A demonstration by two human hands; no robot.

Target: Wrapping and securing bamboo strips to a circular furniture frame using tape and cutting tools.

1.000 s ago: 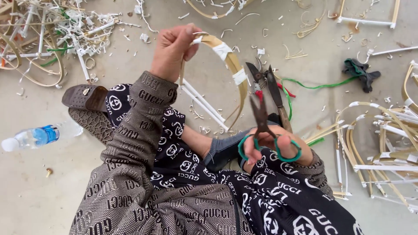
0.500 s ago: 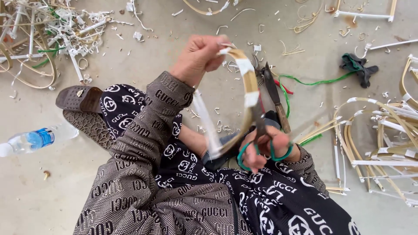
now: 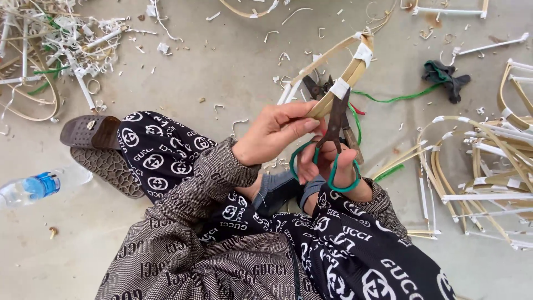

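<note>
Bamboo frame (image 3: 338,66) gripped by left hand (image 3: 275,136), scissors (image 3: 333,119) touching.

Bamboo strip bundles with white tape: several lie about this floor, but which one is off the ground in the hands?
The curved bundle at centre, gripped by the left hand while scissors in the right hand meet its tape. The others lie on the floor.
</note>
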